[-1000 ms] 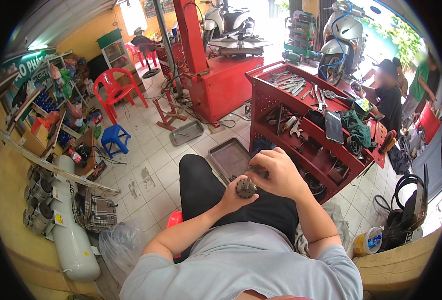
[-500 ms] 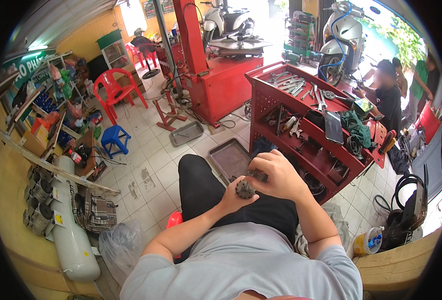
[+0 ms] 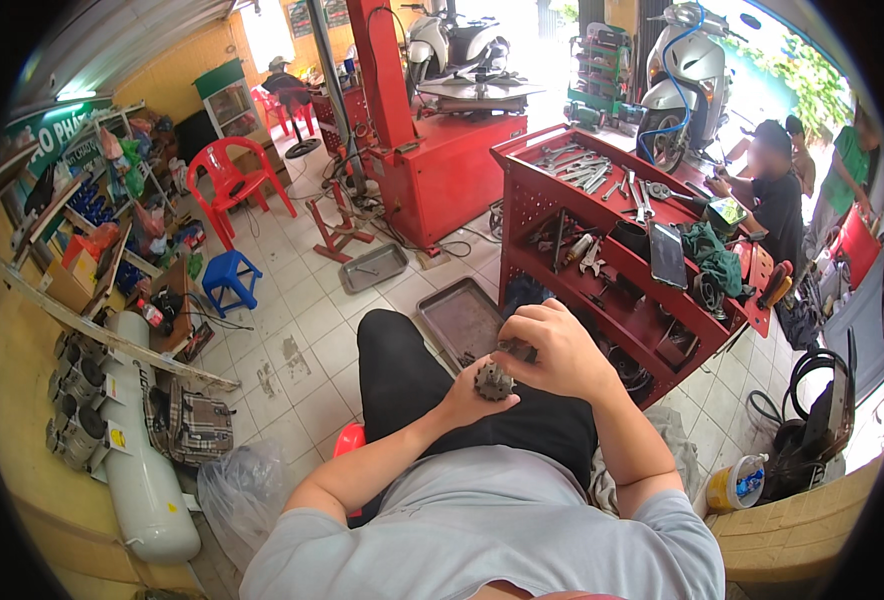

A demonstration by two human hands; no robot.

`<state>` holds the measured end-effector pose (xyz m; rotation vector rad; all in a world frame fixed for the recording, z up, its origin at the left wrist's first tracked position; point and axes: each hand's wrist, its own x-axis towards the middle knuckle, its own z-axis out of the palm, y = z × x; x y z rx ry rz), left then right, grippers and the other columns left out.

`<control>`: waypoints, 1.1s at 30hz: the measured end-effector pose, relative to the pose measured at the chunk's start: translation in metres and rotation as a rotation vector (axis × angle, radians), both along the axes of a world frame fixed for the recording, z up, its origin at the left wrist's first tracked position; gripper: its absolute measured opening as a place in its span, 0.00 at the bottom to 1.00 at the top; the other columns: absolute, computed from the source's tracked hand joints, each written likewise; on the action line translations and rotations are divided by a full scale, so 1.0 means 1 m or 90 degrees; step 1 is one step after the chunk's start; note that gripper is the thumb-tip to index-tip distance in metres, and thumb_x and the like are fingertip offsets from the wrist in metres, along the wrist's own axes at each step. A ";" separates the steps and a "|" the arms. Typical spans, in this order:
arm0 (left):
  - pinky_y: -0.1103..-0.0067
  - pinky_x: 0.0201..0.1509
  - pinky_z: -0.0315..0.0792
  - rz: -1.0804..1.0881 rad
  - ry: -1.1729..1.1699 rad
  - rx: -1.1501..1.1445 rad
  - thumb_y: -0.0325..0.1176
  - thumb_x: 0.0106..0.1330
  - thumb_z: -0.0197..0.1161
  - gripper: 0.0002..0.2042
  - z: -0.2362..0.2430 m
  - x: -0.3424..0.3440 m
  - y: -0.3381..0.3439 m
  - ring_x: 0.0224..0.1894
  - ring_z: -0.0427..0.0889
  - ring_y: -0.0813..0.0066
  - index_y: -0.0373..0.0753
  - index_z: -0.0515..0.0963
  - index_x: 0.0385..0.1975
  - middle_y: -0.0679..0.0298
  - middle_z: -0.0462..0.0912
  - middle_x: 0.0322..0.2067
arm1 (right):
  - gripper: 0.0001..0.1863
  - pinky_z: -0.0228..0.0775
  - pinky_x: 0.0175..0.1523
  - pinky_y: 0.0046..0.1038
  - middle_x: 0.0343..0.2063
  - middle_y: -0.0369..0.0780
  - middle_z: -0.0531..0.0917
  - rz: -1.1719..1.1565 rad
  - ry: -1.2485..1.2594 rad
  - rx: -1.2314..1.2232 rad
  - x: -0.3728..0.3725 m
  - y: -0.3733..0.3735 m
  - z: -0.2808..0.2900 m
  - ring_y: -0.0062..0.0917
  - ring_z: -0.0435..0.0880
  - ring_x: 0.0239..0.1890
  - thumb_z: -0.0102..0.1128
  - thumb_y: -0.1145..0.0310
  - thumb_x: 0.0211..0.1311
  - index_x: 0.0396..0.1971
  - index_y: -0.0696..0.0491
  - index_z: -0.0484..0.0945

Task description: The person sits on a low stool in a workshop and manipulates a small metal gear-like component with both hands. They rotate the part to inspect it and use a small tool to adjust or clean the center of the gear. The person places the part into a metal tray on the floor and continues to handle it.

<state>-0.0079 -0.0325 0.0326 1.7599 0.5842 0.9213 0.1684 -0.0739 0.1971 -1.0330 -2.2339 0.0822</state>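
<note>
Over my lap, my left hand [image 3: 465, 402] is closed around a dark toothed metal gear [image 3: 493, 381], its toothed end facing up toward me. My right hand [image 3: 558, 350] is curled just above and to the right of it. Its thumb and fingers close on a small dark metal piece [image 3: 520, 351], whose kind I cannot make out. The two parts lie close together, and whether they join is hidden by my fingers. Beyond my hands a shallow metal tray [image 3: 459, 312] rests on the tiled floor, with small dark bits at its near end.
To the right stands a red tool cart [image 3: 522, 215] with wrenches, a phone [image 3: 668, 255] and a green cloth [image 3: 707, 245]. A smaller tray [image 3: 374, 268], blue stool [image 3: 231, 280] and red chair [image 3: 232, 180] are ahead left. A person [image 3: 774, 190] sits near a scooter [image 3: 690, 70].
The gear has turned slightly in my left hand and tilted a little. My right hand stays almost in place. In the background the person in green has shifted slightly.
</note>
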 end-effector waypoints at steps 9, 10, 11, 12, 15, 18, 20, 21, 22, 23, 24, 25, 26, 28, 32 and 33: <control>0.80 0.48 0.71 -0.033 -0.003 -0.003 0.35 0.53 0.77 0.28 0.006 -0.001 0.001 0.40 0.74 0.81 0.37 0.73 0.53 0.69 0.77 0.38 | 0.09 0.61 0.41 0.29 0.22 0.34 0.77 0.014 0.000 0.017 0.000 0.002 -0.002 0.27 0.77 0.28 0.70 0.66 0.50 0.27 0.52 0.78; 0.80 0.48 0.71 -0.039 0.001 -0.007 0.35 0.53 0.77 0.28 0.009 -0.001 0.000 0.40 0.74 0.81 0.37 0.73 0.53 0.69 0.77 0.38 | 0.09 0.61 0.41 0.29 0.22 0.34 0.77 0.014 0.005 0.021 0.001 0.003 -0.002 0.27 0.77 0.28 0.70 0.66 0.50 0.27 0.52 0.78; 0.80 0.47 0.71 -0.038 0.001 -0.001 0.35 0.53 0.77 0.27 0.008 -0.001 0.001 0.40 0.74 0.81 0.37 0.74 0.52 0.69 0.77 0.38 | 0.09 0.61 0.41 0.29 0.22 0.34 0.77 0.017 0.011 0.030 0.000 0.003 -0.003 0.27 0.77 0.28 0.71 0.66 0.50 0.26 0.51 0.78; 0.80 0.47 0.71 -0.038 0.000 0.004 0.35 0.53 0.77 0.27 0.006 -0.001 0.002 0.39 0.73 0.81 0.37 0.74 0.51 0.70 0.77 0.37 | 0.09 0.61 0.40 0.29 0.22 0.34 0.77 0.020 0.017 0.038 0.000 0.004 -0.003 0.27 0.77 0.27 0.71 0.66 0.50 0.26 0.51 0.78; 0.80 0.44 0.71 -0.037 -0.032 0.032 0.34 0.53 0.77 0.25 0.006 0.000 0.004 0.38 0.73 0.82 0.38 0.74 0.49 0.71 0.76 0.35 | 0.09 0.61 0.40 0.29 0.21 0.34 0.77 0.019 0.021 0.053 -0.001 0.005 -0.004 0.27 0.77 0.26 0.71 0.67 0.49 0.26 0.51 0.78; 0.81 0.42 0.71 -0.033 -0.039 0.035 0.34 0.53 0.77 0.24 0.004 0.001 0.005 0.36 0.72 0.83 0.38 0.74 0.48 0.72 0.75 0.33 | 0.09 0.61 0.39 0.29 0.21 0.33 0.77 0.015 0.022 0.070 -0.001 0.005 -0.004 0.27 0.76 0.26 0.71 0.67 0.48 0.25 0.51 0.78; 0.81 0.41 0.71 -0.028 -0.037 0.027 0.35 0.53 0.77 0.24 0.003 0.001 0.006 0.35 0.72 0.83 0.38 0.74 0.47 0.72 0.74 0.32 | 0.09 0.61 0.39 0.29 0.21 0.33 0.76 0.014 0.025 0.076 -0.001 0.005 -0.004 0.27 0.76 0.26 0.72 0.67 0.48 0.25 0.51 0.78; 0.81 0.41 0.71 -0.024 -0.039 0.024 0.35 0.53 0.77 0.24 0.003 0.001 0.005 0.34 0.72 0.83 0.38 0.74 0.47 0.72 0.74 0.31 | 0.09 0.61 0.39 0.29 0.20 0.33 0.76 0.013 0.027 0.076 -0.001 0.005 -0.004 0.27 0.76 0.26 0.72 0.67 0.48 0.25 0.51 0.78; 0.81 0.41 0.71 -0.021 -0.042 0.020 0.35 0.53 0.77 0.23 0.003 0.001 0.005 0.34 0.72 0.83 0.38 0.74 0.47 0.73 0.74 0.31 | 0.09 0.61 0.39 0.29 0.20 0.33 0.76 0.013 0.029 0.075 -0.001 0.005 -0.004 0.26 0.76 0.25 0.72 0.67 0.48 0.25 0.51 0.78; 0.81 0.41 0.71 -0.016 -0.037 0.017 0.35 0.53 0.77 0.24 0.004 0.001 0.005 0.34 0.72 0.83 0.38 0.74 0.47 0.72 0.74 0.31 | 0.09 0.61 0.39 0.29 0.20 0.33 0.76 0.014 0.029 0.074 -0.001 0.005 -0.004 0.26 0.76 0.25 0.72 0.67 0.48 0.25 0.51 0.78; 0.81 0.40 0.71 -0.010 -0.032 0.015 0.36 0.53 0.77 0.24 0.005 0.000 0.004 0.34 0.72 0.83 0.38 0.74 0.47 0.72 0.74 0.31 | 0.09 0.61 0.39 0.29 0.20 0.33 0.76 0.014 0.030 0.074 -0.001 0.005 -0.004 0.26 0.76 0.25 0.72 0.67 0.48 0.25 0.51 0.78; 0.81 0.40 0.71 -0.005 -0.027 0.013 0.36 0.53 0.77 0.24 0.005 0.000 0.004 0.34 0.72 0.83 0.38 0.74 0.47 0.72 0.74 0.31 | 0.09 0.61 0.39 0.29 0.20 0.33 0.76 0.015 0.030 0.073 0.000 0.004 -0.003 0.26 0.76 0.25 0.72 0.67 0.48 0.25 0.51 0.78; 0.81 0.40 0.71 -0.001 -0.021 0.015 0.36 0.53 0.77 0.24 0.004 0.000 0.004 0.33 0.72 0.83 0.39 0.74 0.47 0.72 0.74 0.30 | 0.09 0.61 0.39 0.29 0.20 0.33 0.76 0.015 0.030 0.074 0.000 0.004 -0.003 0.26 0.76 0.25 0.72 0.67 0.48 0.25 0.51 0.78; 0.81 0.40 0.71 0.006 -0.010 0.020 0.36 0.52 0.77 0.23 0.002 -0.001 0.005 0.33 0.71 0.83 0.39 0.74 0.45 0.71 0.74 0.30 | 0.09 0.61 0.39 0.29 0.20 0.33 0.76 0.017 0.029 0.077 -0.001 0.004 -0.004 0.26 0.76 0.25 0.72 0.67 0.48 0.25 0.51 0.78; 0.80 0.39 0.71 0.030 -0.029 0.049 0.36 0.52 0.77 0.22 0.006 0.002 0.001 0.32 0.71 0.82 0.39 0.74 0.43 0.71 0.74 0.29 | 0.10 0.60 0.39 0.29 0.20 0.33 0.76 0.018 0.024 0.070 0.000 0.004 -0.004 0.25 0.76 0.25 0.72 0.66 0.48 0.25 0.51 0.79; 0.80 0.39 0.71 0.030 -0.020 0.050 0.36 0.52 0.77 0.22 0.003 0.001 0.003 0.32 0.71 0.82 0.39 0.74 0.42 0.71 0.74 0.29 | 0.10 0.60 0.39 0.29 0.20 0.33 0.76 0.017 0.021 0.069 0.000 0.004 -0.003 0.25 0.76 0.25 0.72 0.66 0.48 0.25 0.51 0.79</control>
